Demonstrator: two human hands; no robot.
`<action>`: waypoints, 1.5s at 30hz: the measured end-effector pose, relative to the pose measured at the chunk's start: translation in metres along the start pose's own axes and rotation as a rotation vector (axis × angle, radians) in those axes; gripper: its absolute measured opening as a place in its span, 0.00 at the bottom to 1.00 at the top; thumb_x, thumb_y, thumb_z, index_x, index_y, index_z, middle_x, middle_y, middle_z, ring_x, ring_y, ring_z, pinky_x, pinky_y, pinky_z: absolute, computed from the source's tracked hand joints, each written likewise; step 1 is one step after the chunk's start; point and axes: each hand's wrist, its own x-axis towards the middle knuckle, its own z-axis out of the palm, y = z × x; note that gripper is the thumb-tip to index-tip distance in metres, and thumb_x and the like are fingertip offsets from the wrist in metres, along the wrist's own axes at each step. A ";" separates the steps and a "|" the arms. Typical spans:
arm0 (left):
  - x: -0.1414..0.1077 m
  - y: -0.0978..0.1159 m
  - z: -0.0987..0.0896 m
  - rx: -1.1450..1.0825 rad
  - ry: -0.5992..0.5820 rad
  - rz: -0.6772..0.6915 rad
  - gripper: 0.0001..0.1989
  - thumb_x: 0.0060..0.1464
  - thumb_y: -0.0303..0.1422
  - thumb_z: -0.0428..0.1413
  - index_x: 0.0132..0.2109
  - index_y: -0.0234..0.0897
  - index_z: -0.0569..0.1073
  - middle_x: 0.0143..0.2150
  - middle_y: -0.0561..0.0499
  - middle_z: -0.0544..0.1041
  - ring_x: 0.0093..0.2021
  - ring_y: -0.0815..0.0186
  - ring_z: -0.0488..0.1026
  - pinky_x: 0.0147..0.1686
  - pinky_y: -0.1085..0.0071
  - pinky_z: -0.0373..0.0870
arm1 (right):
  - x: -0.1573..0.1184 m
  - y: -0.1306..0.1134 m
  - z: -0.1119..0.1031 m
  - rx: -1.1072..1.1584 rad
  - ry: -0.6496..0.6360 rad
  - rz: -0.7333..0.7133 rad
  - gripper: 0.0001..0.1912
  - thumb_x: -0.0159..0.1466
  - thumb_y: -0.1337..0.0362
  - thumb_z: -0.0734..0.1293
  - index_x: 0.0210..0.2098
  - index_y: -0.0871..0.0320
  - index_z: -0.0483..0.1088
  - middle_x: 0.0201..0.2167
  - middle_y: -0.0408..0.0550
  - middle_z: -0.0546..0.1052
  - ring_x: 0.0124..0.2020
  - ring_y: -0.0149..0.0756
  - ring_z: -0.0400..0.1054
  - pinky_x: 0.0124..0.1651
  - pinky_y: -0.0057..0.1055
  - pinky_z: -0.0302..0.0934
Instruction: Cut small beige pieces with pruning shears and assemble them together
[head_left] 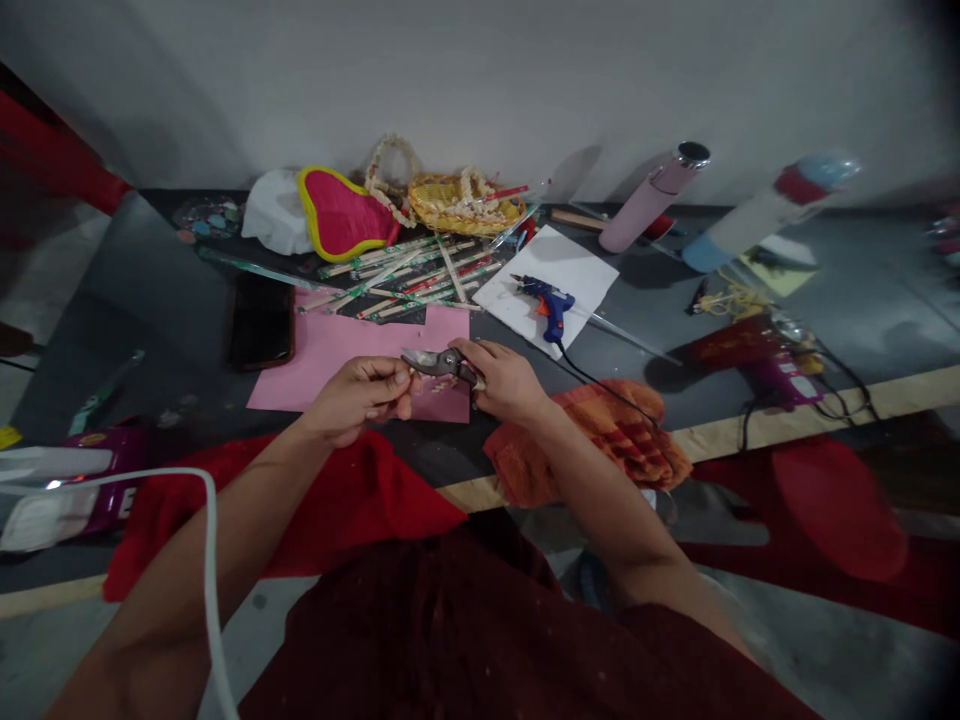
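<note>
My right hand [501, 378] is closed around the handles of pruning shears [439, 362], whose blades point left. Just left of them, my left hand [371, 395] is closed in a pinch beside the blades; what its fingers hold is too small to make out. Both hands are over a pink sheet [337, 345], with small pale cut bits [444, 384] on it near the shears. Behind the sheet lies a pile of paper-wrapped chopsticks [412, 275].
A blue glue gun [553, 305] rests on white paper [499, 290], its cord trailing right over an orange towel [615, 430]. A phone [261, 322] lies left. Behind are a wicker basket [450, 205], a red heart-shaped piece [345, 215] and a pink bottle [645, 205].
</note>
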 end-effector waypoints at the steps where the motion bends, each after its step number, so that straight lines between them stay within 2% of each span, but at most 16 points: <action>1: 0.000 0.000 0.000 -0.005 -0.006 -0.001 0.15 0.48 0.41 0.61 0.31 0.31 0.72 0.19 0.51 0.73 0.13 0.81 0.50 0.15 0.81 0.42 | 0.000 0.000 0.000 0.003 0.001 -0.005 0.25 0.62 0.64 0.60 0.59 0.56 0.59 0.48 0.52 0.72 0.48 0.41 0.65 0.51 0.35 0.57; 5: -0.002 0.000 -0.006 -0.057 -0.053 -0.003 0.16 0.46 0.41 0.62 0.29 0.31 0.71 0.17 0.51 0.72 0.12 0.81 0.49 0.14 0.80 0.41 | 0.004 0.009 0.002 0.044 -0.001 -0.090 0.32 0.59 0.64 0.63 0.62 0.57 0.54 0.54 0.54 0.68 0.53 0.43 0.62 0.54 0.38 0.56; 7: -0.004 0.002 -0.010 -0.119 -0.056 0.038 0.17 0.44 0.42 0.63 0.28 0.32 0.70 0.15 0.53 0.69 0.12 0.80 0.50 0.14 0.79 0.42 | 0.005 0.016 0.004 0.056 0.031 -0.091 0.34 0.59 0.64 0.64 0.63 0.57 0.53 0.55 0.55 0.67 0.54 0.44 0.61 0.54 0.40 0.56; 11: -0.004 0.007 -0.014 -0.107 0.021 0.116 0.16 0.44 0.41 0.64 0.28 0.32 0.71 0.16 0.53 0.69 0.13 0.79 0.51 0.15 0.79 0.43 | 0.007 0.026 0.006 0.011 0.148 0.114 0.32 0.63 0.59 0.61 0.64 0.56 0.51 0.56 0.55 0.67 0.55 0.46 0.61 0.54 0.43 0.57; 14: 0.000 0.005 -0.013 0.010 0.047 0.118 0.15 0.47 0.41 0.62 0.31 0.31 0.73 0.20 0.51 0.72 0.14 0.80 0.51 0.15 0.78 0.43 | 0.008 0.028 0.007 -0.074 0.123 0.255 0.35 0.61 0.50 0.63 0.64 0.56 0.52 0.53 0.57 0.69 0.52 0.50 0.62 0.52 0.45 0.59; 17: 0.004 0.001 -0.009 0.206 0.088 0.182 0.15 0.52 0.41 0.58 0.33 0.31 0.75 0.23 0.50 0.74 0.16 0.78 0.54 0.17 0.78 0.49 | 0.008 0.026 0.009 -0.173 0.072 0.315 0.34 0.60 0.48 0.65 0.61 0.56 0.58 0.52 0.57 0.70 0.51 0.52 0.62 0.50 0.45 0.59; 20: 0.007 -0.004 -0.006 0.504 0.175 0.277 0.16 0.54 0.42 0.54 0.30 0.32 0.75 0.27 0.49 0.76 0.21 0.74 0.62 0.22 0.77 0.57 | 0.007 0.023 0.008 -0.239 0.084 0.347 0.31 0.61 0.48 0.64 0.59 0.55 0.60 0.52 0.58 0.69 0.51 0.52 0.61 0.50 0.46 0.58; 22: 0.008 -0.007 -0.005 0.665 0.227 0.327 0.16 0.55 0.42 0.53 0.31 0.33 0.76 0.29 0.49 0.77 0.27 0.71 0.68 0.27 0.76 0.61 | 0.007 0.019 0.005 -0.240 0.149 0.343 0.26 0.63 0.49 0.61 0.56 0.55 0.63 0.53 0.57 0.69 0.53 0.52 0.59 0.50 0.47 0.56; 25: 0.009 -0.012 -0.003 0.889 0.267 0.373 0.15 0.56 0.41 0.51 0.36 0.35 0.77 0.29 0.50 0.78 0.29 0.69 0.70 0.29 0.76 0.60 | 0.006 0.008 0.001 -0.044 0.271 0.232 0.18 0.67 0.55 0.56 0.48 0.57 0.69 0.49 0.54 0.71 0.52 0.45 0.60 0.53 0.43 0.55; 27: 0.010 -0.016 -0.002 1.068 0.270 0.393 0.15 0.58 0.41 0.50 0.36 0.37 0.77 0.29 0.52 0.77 0.27 0.70 0.69 0.28 0.75 0.58 | 0.006 -0.003 0.000 0.249 0.252 0.124 0.18 0.69 0.56 0.53 0.42 0.59 0.69 0.40 0.51 0.73 0.44 0.37 0.64 0.48 0.35 0.58; 30: 0.011 -0.020 0.000 1.267 0.246 0.419 0.16 0.59 0.41 0.48 0.37 0.39 0.77 0.32 0.50 0.79 0.31 0.67 0.72 0.29 0.73 0.59 | 0.006 -0.017 0.006 0.684 0.029 0.051 0.21 0.68 0.51 0.52 0.32 0.59 0.66 0.27 0.43 0.69 0.29 0.30 0.63 0.34 0.27 0.58; 33: 0.013 -0.024 0.000 1.408 0.242 0.435 0.16 0.60 0.41 0.47 0.38 0.40 0.78 0.35 0.48 0.80 0.36 0.63 0.75 0.32 0.71 0.61 | 0.006 -0.022 0.012 0.931 -0.139 0.040 0.23 0.67 0.48 0.53 0.28 0.59 0.64 0.22 0.40 0.64 0.23 0.26 0.58 0.28 0.24 0.54; 38: 0.013 -0.033 -0.003 1.535 0.243 0.526 0.14 0.59 0.37 0.48 0.43 0.43 0.77 0.40 0.52 0.81 0.40 0.63 0.76 0.36 0.70 0.66 | 0.005 -0.017 0.016 0.971 -0.228 -0.003 0.23 0.67 0.48 0.55 0.28 0.60 0.64 0.21 0.39 0.64 0.23 0.25 0.57 0.27 0.23 0.52; 45: 0.010 -0.026 0.004 1.511 0.284 0.537 0.13 0.59 0.35 0.48 0.42 0.44 0.77 0.40 0.53 0.81 0.40 0.65 0.78 0.37 0.72 0.70 | 0.004 -0.021 0.015 1.011 -0.160 0.000 0.23 0.66 0.47 0.55 0.28 0.60 0.63 0.21 0.39 0.64 0.22 0.25 0.58 0.26 0.23 0.53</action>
